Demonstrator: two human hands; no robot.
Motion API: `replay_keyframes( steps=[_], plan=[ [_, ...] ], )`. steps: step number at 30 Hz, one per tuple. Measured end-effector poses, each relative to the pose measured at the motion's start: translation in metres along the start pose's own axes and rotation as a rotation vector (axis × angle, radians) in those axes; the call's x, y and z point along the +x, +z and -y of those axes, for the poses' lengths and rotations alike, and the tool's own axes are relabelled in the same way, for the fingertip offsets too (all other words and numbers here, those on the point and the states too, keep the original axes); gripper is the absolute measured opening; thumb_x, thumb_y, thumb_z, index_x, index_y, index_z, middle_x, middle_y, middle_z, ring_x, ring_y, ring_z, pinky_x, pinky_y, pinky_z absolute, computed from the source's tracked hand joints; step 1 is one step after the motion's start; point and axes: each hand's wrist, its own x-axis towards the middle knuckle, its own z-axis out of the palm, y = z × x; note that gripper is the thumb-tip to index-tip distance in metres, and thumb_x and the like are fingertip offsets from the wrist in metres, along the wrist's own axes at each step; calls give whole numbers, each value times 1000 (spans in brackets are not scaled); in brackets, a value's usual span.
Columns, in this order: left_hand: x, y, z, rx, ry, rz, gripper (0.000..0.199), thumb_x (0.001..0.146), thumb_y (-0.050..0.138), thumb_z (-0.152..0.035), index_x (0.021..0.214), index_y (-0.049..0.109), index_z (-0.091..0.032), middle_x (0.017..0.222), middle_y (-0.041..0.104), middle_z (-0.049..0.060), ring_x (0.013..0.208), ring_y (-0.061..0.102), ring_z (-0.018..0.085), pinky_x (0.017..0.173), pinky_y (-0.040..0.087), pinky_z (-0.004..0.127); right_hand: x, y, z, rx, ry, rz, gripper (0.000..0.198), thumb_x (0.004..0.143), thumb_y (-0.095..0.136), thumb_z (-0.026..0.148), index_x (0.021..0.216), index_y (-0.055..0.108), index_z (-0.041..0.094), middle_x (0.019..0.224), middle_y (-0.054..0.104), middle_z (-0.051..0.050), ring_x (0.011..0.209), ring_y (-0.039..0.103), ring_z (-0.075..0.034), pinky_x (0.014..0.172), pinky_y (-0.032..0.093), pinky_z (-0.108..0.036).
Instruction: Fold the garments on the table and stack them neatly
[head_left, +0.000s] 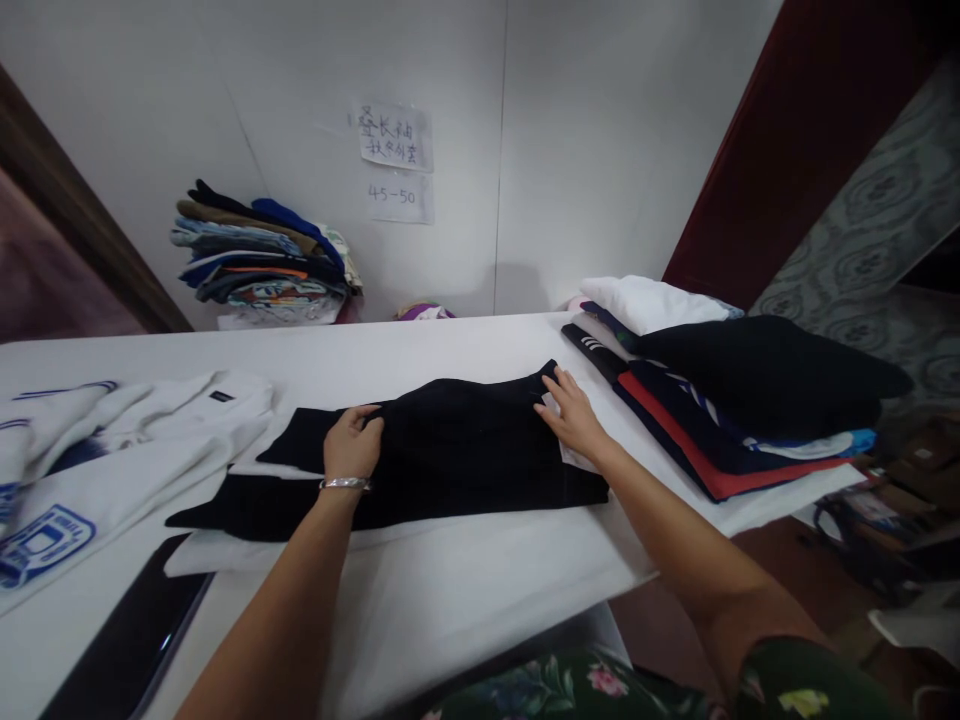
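A black long garment (465, 450) lies lengthwise in front of me on the white table, its fabric bulging up in the middle. Two narrow black ends, probably sleeves or legs, stretch out to the left. My left hand (352, 442) is closed on the garment's upper left part, fingers curled into the cloth. At the right end, my right hand (574, 415) grips the upper corner between thumb and fingers, and a small pale patch shows beneath it. White fabric peeks out under the garment's lower left edge.
A white garment with blue print (150, 460) spreads at the left, near a dark flat object (127, 630). Folded clothes are piled in a right stack (720, 410) and a back left stack (262, 255). Handwritten paper notes (394, 160) hang on the wall. The table's front edge (525, 620) is close.
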Motion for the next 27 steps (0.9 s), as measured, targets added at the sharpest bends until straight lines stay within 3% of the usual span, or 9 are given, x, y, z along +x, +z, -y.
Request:
replay_keyframes(
  steps=[3,7,11,14,16,20,23,25,27],
  plan=[
    [6,-7,7,166,7,-38,33,75,54,-29,103,69,-20,101,72,8,101,65,28,87,50,37,24,24,-3,-35,72,111,66,91,47,52,146,37,17,158,21,-16,146,14,-33,113,23,-54],
    [17,-12,18,525,-68,96,37,79,52,-33,110,68,-20,106,71,13,103,65,35,84,51,43,25,57,-2,-107,79,373,62,95,36,53,146,37,17,156,28,-13,146,16,-29,115,17,-52],
    [23,-15,22,670,-51,227,39,80,51,-36,112,68,-20,109,71,15,102,65,36,82,51,44,17,66,-2,-143,89,402,63,96,32,54,147,35,18,157,26,-10,147,13,-27,117,14,-50],
    [22,-19,22,654,-4,192,37,78,51,-31,109,68,-19,110,70,14,102,65,35,82,52,45,18,62,-3,-101,89,382,58,95,37,52,143,43,19,154,33,-10,146,18,-28,116,17,-51],
    [17,-21,19,564,122,69,37,78,48,-25,108,68,-17,112,69,13,103,64,32,85,51,43,26,57,-6,-41,83,309,53,94,42,49,138,50,19,152,38,-11,144,24,-28,116,19,-49],
    [-1,-14,8,331,594,-180,37,87,40,-26,112,64,-13,117,66,13,113,59,24,100,43,38,59,45,-22,107,103,85,46,92,47,35,134,55,19,152,38,-9,144,25,-25,118,20,-42],
    [-17,3,1,350,818,-73,38,91,43,-35,116,62,-14,126,62,14,122,53,25,106,36,41,84,42,-37,195,192,61,52,85,54,28,136,52,16,149,41,-12,142,29,-27,118,22,-44],
    [-24,14,1,444,840,51,38,89,46,-36,118,61,-16,130,60,13,124,51,27,108,32,45,94,44,-44,236,208,112,54,80,60,27,133,55,17,139,53,-12,131,46,-28,111,34,-44],
    [-25,21,4,558,777,169,31,88,48,-34,108,64,-16,118,66,13,114,57,28,104,33,47,97,48,-48,275,189,168,47,78,62,27,124,62,19,122,66,-8,113,60,-25,101,45,-40]
  ],
)
